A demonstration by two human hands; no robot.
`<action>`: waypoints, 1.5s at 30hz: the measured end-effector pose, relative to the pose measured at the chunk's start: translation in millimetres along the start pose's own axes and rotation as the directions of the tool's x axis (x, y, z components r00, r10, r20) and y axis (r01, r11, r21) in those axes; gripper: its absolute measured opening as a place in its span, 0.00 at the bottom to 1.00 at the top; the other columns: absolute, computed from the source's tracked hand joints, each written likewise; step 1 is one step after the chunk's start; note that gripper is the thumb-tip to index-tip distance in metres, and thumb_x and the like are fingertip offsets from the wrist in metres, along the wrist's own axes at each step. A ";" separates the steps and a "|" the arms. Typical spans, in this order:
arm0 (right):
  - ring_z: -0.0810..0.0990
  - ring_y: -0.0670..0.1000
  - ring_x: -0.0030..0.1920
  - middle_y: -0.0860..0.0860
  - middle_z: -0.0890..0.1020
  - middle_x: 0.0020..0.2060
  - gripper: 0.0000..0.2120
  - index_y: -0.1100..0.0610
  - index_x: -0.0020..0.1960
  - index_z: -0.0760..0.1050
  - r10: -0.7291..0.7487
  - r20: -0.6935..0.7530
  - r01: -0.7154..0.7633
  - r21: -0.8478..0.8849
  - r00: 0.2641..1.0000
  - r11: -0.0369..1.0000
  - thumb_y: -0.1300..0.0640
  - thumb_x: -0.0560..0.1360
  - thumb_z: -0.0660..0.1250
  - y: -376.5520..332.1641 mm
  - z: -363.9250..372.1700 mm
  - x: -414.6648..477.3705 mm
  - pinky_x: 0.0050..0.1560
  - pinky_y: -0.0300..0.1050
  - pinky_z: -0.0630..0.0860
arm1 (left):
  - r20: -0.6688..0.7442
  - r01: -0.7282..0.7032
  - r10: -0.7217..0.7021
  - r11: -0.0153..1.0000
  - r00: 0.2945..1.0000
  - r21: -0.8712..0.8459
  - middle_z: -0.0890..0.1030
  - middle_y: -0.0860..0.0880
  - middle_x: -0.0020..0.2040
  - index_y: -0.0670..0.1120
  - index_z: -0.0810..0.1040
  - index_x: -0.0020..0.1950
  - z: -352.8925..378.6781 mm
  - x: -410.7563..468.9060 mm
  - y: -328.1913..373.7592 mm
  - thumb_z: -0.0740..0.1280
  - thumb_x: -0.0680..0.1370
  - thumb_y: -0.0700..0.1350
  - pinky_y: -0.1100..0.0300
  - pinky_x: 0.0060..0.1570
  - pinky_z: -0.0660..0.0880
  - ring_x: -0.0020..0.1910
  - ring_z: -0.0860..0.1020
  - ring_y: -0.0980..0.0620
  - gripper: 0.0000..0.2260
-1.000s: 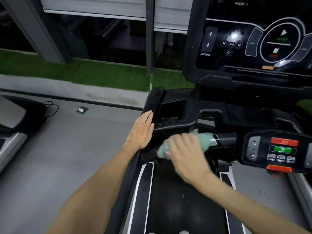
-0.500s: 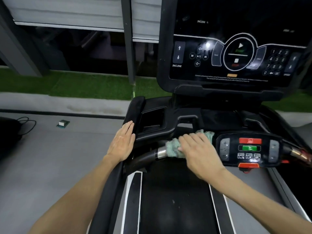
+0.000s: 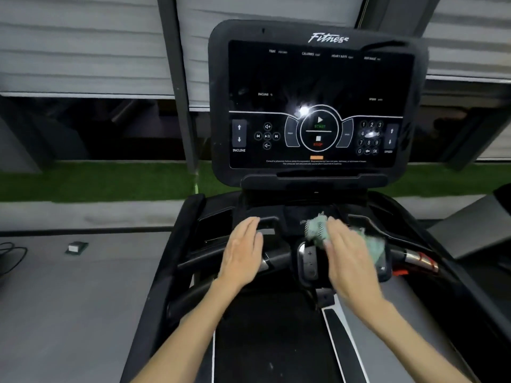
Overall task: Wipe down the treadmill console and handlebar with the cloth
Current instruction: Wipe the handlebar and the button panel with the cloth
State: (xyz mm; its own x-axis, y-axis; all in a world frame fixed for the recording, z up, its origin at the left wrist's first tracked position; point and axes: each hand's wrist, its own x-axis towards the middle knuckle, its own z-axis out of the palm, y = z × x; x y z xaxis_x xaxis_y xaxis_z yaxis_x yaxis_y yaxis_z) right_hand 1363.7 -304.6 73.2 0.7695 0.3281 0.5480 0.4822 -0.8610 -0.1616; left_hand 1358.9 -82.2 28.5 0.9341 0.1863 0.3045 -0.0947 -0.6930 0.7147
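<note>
The black treadmill console (image 3: 315, 78) stands upright ahead, its touch panel lit with start, stop, incline and speed keys. Below it a small control panel (image 3: 309, 261) sits in the middle of the handlebar (image 3: 414, 257), which shows silver grip sensors. My right hand (image 3: 349, 261) lies flat with straight fingers on a pale green cloth (image 3: 315, 230), pressing it onto that control panel; the hand and cloth are motion-blurred. My left hand (image 3: 243, 252) is flat, fingers together, over the left part of the bar and the tray edge, holding nothing.
The treadmill belt (image 3: 271, 341) runs below my arms between grey side rails. A small box (image 3: 76, 247) and a black cable (image 3: 11, 258) lie on the grey floor at left. Another machine (image 3: 470, 225) stands at right. Green turf and shutters are behind.
My right hand has slid the cloth rightward from the left bar section onto the small control panel. My left hand left the left side rail and moved toward the middle. The view swung right and up.
</note>
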 end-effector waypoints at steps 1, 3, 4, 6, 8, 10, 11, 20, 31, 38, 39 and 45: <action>0.68 0.60 0.70 0.60 0.71 0.69 0.24 0.65 0.71 0.66 -0.008 0.076 0.007 0.015 0.997 1.000 0.53 0.84 0.45 -2.8 9.2 -10.5 0.71 0.52 0.60 | 0.008 -0.014 0.014 1.000 1.000 -0.002 0.68 0.49 0.73 0.44 0.66 0.75 6.2 2.0 9.9 0.55 0.84 0.45 0.70 0.70 0.52 0.72 0.64 0.56 0.19; 0.58 0.56 0.76 0.57 0.63 0.74 0.25 0.62 0.75 0.59 -0.062 0.180 0.062 0.005 0.982 0.998 0.51 0.84 0.40 -8.0 23.4 -23.9 0.75 0.51 0.51 | 0.006 -0.021 0.021 1.000 1.000 0.005 0.70 0.49 0.72 0.43 0.67 0.74 16.9 6.2 25.7 0.55 0.84 0.45 0.71 0.69 0.53 0.71 0.65 0.55 0.18; 0.55 0.55 0.77 0.56 0.61 0.75 0.25 0.61 0.76 0.57 -0.101 0.207 0.102 0.005 0.973 0.995 0.51 0.84 0.39 -7.8 25.9 -26.9 0.75 0.50 0.50 | 0.004 -0.014 0.014 1.000 1.000 0.013 0.70 0.49 0.71 0.43 0.68 0.73 21.3 8.5 31.6 0.55 0.84 0.45 0.71 0.68 0.54 0.70 0.66 0.55 0.18; 0.55 0.53 0.77 0.54 0.61 0.76 0.24 0.58 0.76 0.56 -0.227 0.256 0.235 0.001 0.940 0.972 0.52 0.84 0.40 3.3 23.2 -33.7 0.74 0.50 0.53 | 0.004 0.005 -0.006 0.999 1.000 0.034 0.71 0.47 0.71 0.42 0.68 0.73 29.1 12.4 40.6 0.55 0.84 0.44 0.69 0.68 0.55 0.70 0.67 0.53 0.18; 0.57 0.52 0.76 0.52 0.61 0.76 0.23 0.57 0.76 0.58 -0.333 0.296 0.355 -0.020 0.895 0.935 0.53 0.84 0.42 28.8 16.2 -39.5 0.72 0.50 0.57 | 0.012 0.042 -0.043 0.998 0.999 0.039 0.71 0.48 0.71 0.42 0.68 0.73 36.3 18.0 48.3 0.54 0.84 0.45 0.69 0.68 0.54 0.70 0.67 0.53 0.18; 0.58 0.52 0.76 0.51 0.60 0.76 0.24 0.56 0.77 0.57 -0.279 0.304 0.309 -0.054 0.911 0.950 0.52 0.84 0.40 57.3 7.4 -39.3 0.71 0.51 0.58 | 0.022 0.097 -0.097 0.995 0.995 0.018 0.70 0.49 0.71 0.44 0.68 0.73 41.3 21.5 54.2 0.53 0.84 0.47 0.68 0.67 0.55 0.70 0.67 0.53 0.19; 0.58 0.52 0.76 0.51 0.60 0.76 0.24 0.56 0.77 0.56 -0.198 0.298 0.231 -0.080 0.934 0.970 0.52 0.84 0.39 67.0 2.8 -35.9 0.72 0.52 0.57 | 0.035 0.119 -0.119 0.993 0.992 0.006 0.70 0.50 0.72 0.45 0.67 0.74 42.5 22.2 55.5 0.52 0.84 0.48 0.68 0.67 0.56 0.70 0.66 0.54 0.19; 0.65 0.55 0.72 0.51 0.69 0.72 0.25 0.57 0.74 0.65 -0.334 0.291 0.343 0.021 0.896 0.939 0.52 0.78 0.56 2.5 15.6 6.3 0.71 0.55 0.54 | -0.084 0.112 -0.126 0.982 0.989 -0.151 0.76 0.51 0.60 0.43 0.74 0.65 36.1 16.3 49.9 0.54 0.83 0.46 0.55 0.65 0.70 0.59 0.75 0.55 0.15; 0.51 0.50 0.77 0.48 0.59 0.77 0.24 0.52 0.78 0.53 -0.374 0.358 0.424 -0.069 0.855 0.903 0.50 0.83 0.45 136.2 -6.7 -29.5 0.73 0.51 0.53 | 0.017 0.139 -0.138 0.988 0.990 -0.073 0.76 0.55 0.63 0.48 0.75 0.66 37.7 19.5 54.2 0.55 0.84 0.42 0.56 0.68 0.67 0.64 0.72 0.57 0.14; 0.59 0.52 0.76 0.49 0.63 0.76 0.25 0.51 0.77 0.58 -0.357 0.344 0.395 -0.046 0.868 0.917 0.49 0.81 0.48 98.5 -7.6 16.9 0.72 0.57 0.58 | 0.041 0.129 -0.127 0.990 0.991 -0.056 0.76 0.55 0.64 0.48 0.74 0.66 39.9 17.3 57.2 0.54 0.84 0.45 0.54 0.69 0.67 0.64 0.73 0.57 0.14; 0.61 0.53 0.75 0.49 0.63 0.75 0.25 0.51 0.77 0.58 -0.387 0.350 0.423 -0.032 0.853 0.905 0.49 0.80 0.49 82.8 -4.7 22.2 0.72 0.57 0.60 | 0.035 0.122 -0.120 0.990 0.992 -0.076 0.76 0.54 0.63 0.48 0.75 0.66 39.4 16.6 57.0 0.54 0.84 0.45 0.53 0.68 0.68 0.64 0.73 0.56 0.14; 0.54 0.52 0.77 0.50 0.56 0.78 0.27 0.53 0.78 0.54 -0.529 0.370 0.556 0.038 0.764 0.830 0.50 0.81 0.54 25.1 18.3 8.8 0.74 0.54 0.49 | -0.010 0.101 -0.105 0.976 0.994 -0.194 0.78 0.52 0.59 0.48 0.77 0.61 32.9 16.7 49.0 0.56 0.84 0.44 0.52 0.65 0.71 0.59 0.76 0.57 0.12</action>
State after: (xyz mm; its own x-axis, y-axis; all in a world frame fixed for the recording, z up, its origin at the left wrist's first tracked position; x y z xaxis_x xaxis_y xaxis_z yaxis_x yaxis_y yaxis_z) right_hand 1390.2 -316.2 58.9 0.4880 0.8496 0.2003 0.8442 -0.5177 0.1393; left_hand 1381.2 -136.0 47.9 0.9353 0.2651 0.2343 -0.0648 -0.5227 0.8501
